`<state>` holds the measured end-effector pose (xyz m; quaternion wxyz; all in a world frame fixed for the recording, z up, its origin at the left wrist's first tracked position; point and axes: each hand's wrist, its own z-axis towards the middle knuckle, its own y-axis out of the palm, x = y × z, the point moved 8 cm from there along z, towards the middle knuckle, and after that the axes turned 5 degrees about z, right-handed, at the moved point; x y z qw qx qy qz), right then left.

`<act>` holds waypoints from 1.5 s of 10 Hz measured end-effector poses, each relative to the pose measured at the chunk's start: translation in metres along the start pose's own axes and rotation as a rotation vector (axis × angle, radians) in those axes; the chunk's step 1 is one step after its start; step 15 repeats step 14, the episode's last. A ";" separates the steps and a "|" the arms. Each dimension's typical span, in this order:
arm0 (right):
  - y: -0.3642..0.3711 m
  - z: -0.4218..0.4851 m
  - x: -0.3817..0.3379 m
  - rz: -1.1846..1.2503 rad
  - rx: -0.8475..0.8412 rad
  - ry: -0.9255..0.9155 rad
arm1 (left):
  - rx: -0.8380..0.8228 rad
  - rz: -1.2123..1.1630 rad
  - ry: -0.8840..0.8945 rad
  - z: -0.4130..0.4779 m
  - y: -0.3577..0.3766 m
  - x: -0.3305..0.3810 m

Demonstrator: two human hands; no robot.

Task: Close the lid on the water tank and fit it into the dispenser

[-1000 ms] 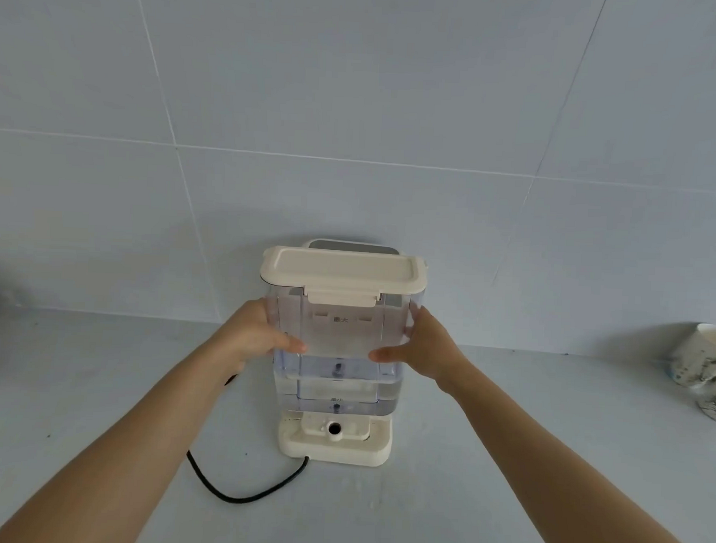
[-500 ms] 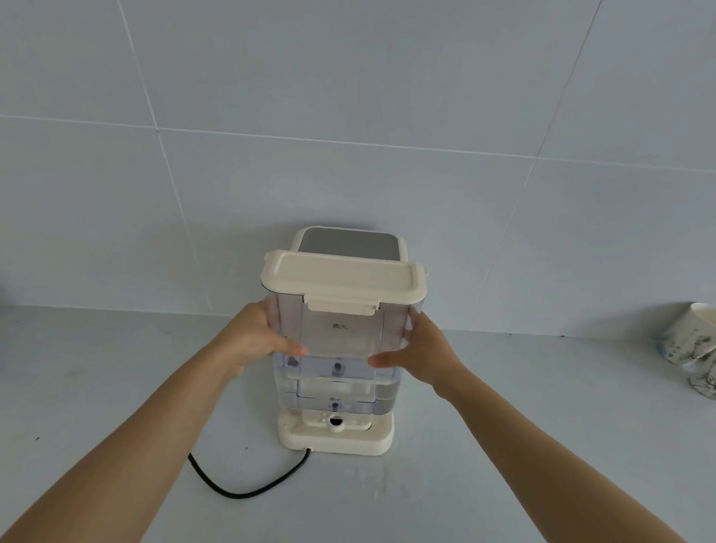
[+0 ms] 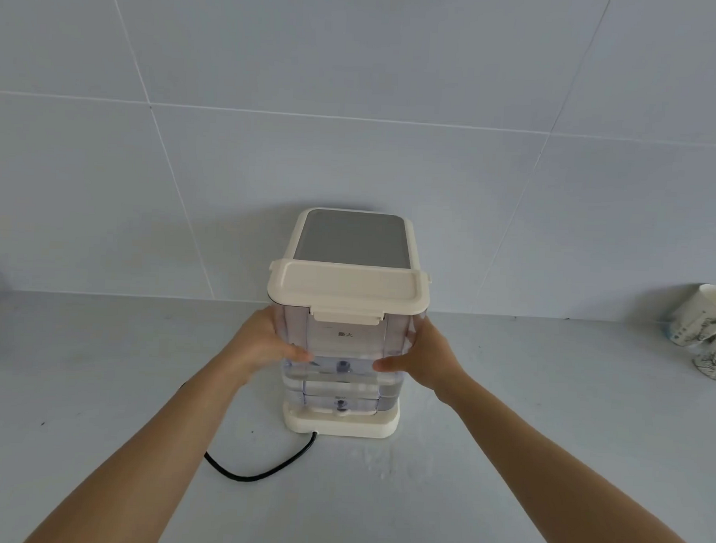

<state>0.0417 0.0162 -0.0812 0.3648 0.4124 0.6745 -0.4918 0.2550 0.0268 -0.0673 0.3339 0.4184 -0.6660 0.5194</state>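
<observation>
A clear water tank [image 3: 345, 344] with water in its lower part stands on the cream base of the dispenser [image 3: 351, 240], right in front of its grey-topped body. The cream lid [image 3: 347, 289] lies flat on the tank, its front latch folded down. My left hand [image 3: 265, 345] grips the tank's left side and my right hand [image 3: 424, 358] grips its right side, thumbs on the front wall. The tank's bottom sits down at the base; whether it is fully seated I cannot tell.
A black power cord [image 3: 257, 470] loops from the dispenser's base over the grey counter toward me. Patterned white cups [image 3: 700, 323] lie at the far right against the tiled wall. Water drops speckle the counter right of the base.
The tank has come down in both hands onto the dispenser's base, and the grey top of the dispenser now shows behind the lid.
</observation>
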 end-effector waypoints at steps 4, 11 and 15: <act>0.005 0.003 0.009 -0.038 0.008 0.001 | 0.008 0.006 -0.025 0.005 0.002 -0.019; 0.008 0.001 0.017 -0.046 0.002 0.028 | -0.015 0.090 0.006 0.002 0.007 -0.024; -0.003 -0.013 0.000 -0.175 -0.076 -0.105 | 0.059 0.172 0.056 -0.010 0.000 -0.018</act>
